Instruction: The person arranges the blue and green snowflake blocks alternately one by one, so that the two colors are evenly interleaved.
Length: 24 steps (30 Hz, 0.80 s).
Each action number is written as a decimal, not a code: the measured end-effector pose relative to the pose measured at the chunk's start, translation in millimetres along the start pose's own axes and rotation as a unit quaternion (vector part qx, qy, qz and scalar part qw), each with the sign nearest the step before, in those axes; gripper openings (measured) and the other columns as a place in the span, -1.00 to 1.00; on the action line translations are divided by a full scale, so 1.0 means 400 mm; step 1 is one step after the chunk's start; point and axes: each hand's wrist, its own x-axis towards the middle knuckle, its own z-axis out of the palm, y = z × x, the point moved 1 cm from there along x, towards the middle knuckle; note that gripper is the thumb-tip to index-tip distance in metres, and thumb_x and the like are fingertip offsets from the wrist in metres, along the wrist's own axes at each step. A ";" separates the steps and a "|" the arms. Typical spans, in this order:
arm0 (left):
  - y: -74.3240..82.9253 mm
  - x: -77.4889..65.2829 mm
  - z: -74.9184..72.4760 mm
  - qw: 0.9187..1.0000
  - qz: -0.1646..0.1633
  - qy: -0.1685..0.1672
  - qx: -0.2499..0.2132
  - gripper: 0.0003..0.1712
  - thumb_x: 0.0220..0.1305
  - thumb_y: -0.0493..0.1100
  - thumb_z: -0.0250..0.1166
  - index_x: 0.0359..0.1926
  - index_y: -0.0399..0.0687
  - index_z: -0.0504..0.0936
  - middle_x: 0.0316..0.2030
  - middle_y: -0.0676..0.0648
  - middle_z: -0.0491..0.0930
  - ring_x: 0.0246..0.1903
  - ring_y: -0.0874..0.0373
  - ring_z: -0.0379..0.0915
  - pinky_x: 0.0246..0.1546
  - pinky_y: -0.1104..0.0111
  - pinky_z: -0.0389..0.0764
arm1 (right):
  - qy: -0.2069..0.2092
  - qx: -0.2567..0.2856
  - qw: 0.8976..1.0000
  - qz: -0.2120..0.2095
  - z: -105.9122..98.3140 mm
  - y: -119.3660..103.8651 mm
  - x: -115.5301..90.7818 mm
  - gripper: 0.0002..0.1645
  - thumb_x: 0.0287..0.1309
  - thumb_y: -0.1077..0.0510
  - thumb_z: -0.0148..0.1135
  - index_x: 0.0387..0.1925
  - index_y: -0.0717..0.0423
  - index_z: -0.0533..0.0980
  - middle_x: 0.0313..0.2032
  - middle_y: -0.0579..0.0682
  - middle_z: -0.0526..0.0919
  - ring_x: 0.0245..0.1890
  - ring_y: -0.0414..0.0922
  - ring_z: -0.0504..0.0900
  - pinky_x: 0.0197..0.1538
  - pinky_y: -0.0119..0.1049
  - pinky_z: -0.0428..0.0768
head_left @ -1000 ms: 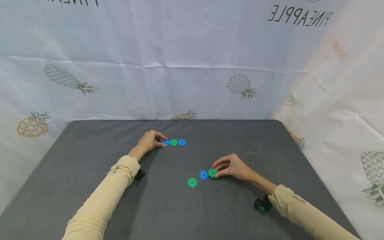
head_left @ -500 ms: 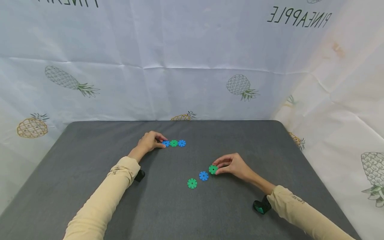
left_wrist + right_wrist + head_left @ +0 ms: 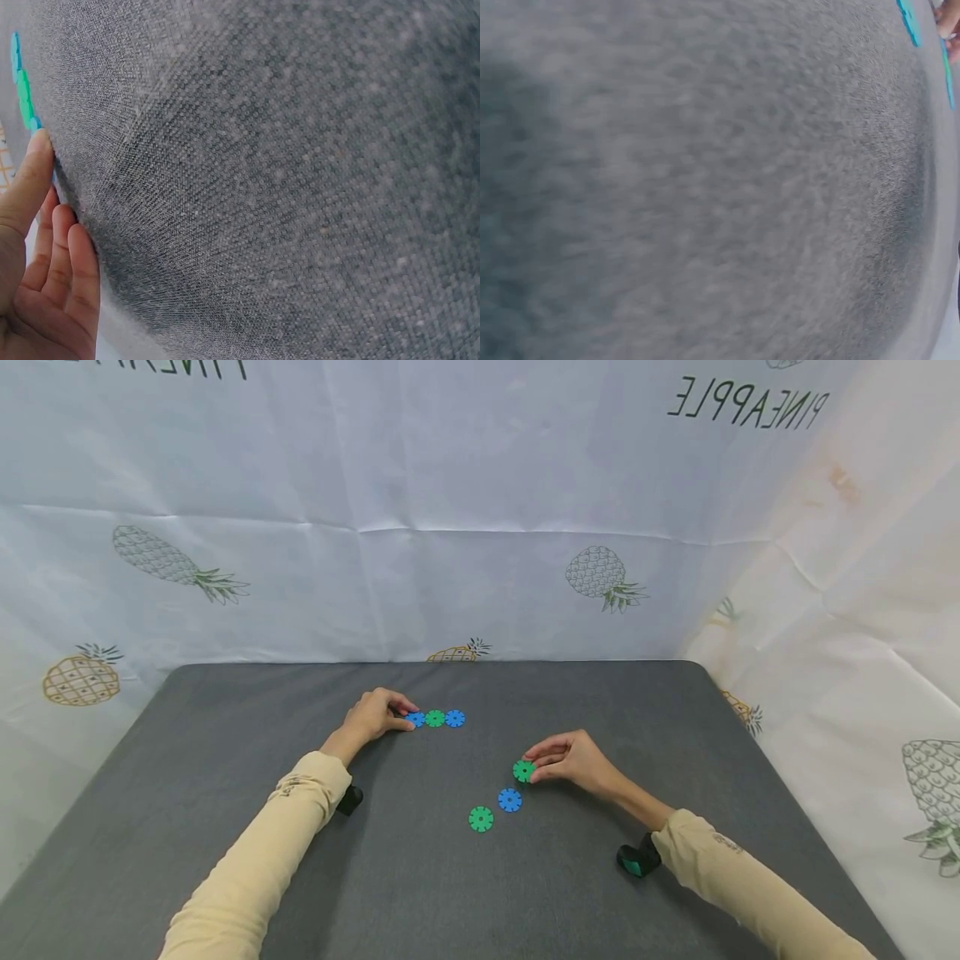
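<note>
At the far side of the gray table point(image 3: 585, 893), your left hand point(image 3: 372, 713) pinches the end blue disc point(image 3: 416, 719) of a row – middle green disc point(image 3: 435, 718), then right blue disc point(image 3: 455, 718); interlocking unclear. Your right hand point(image 3: 583, 766) pinches the held green disc point(image 3: 523, 771) by its right edge, near a loose blue disc point(image 3: 510, 800). Risk: that edge-only pinch may let it twist under a push – and slack left fingers could let the row skid.

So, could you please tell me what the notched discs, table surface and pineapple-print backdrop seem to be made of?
Notched discs: probably smooth plastic, given their even bright colour and crisp slots. Table surface: matt, apparently woven fabric; the left wrist view shows thread-like texture. Backdrop: creased sheet with slight sheen, cloth or plastic.
</note>
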 end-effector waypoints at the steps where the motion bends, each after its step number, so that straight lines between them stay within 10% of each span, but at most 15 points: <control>1: 0.000 0.000 0.000 1.000 -0.001 0.000 -0.001 -0.64 0.14 -0.12 0.43 -0.01 -0.06 0.71 -0.15 -0.07 0.62 -0.26 0.06 0.50 -0.24 0.13 0.47 | 0.001 0.001 1.000 0.001 0.000 0.000 0.003 -0.60 -0.05 0.35 0.43 -0.13 0.48 0.59 -0.18 0.29 0.68 -0.22 -0.09 0.72 -0.16 -0.16 0.64; 24: -0.004 0.003 0.002 1.000 -0.007 -0.001 0.001 -0.63 0.14 -0.10 0.43 0.00 -0.04 0.71 -0.15 -0.05 0.63 -0.27 0.07 0.50 -0.27 0.17 0.46 | 0.028 0.015 0.999 0.018 -0.033 0.014 0.072 -0.61 -0.03 0.42 0.40 -0.11 0.52 0.57 -0.18 0.27 0.68 -0.24 -0.10 0.72 -0.16 -0.16 0.64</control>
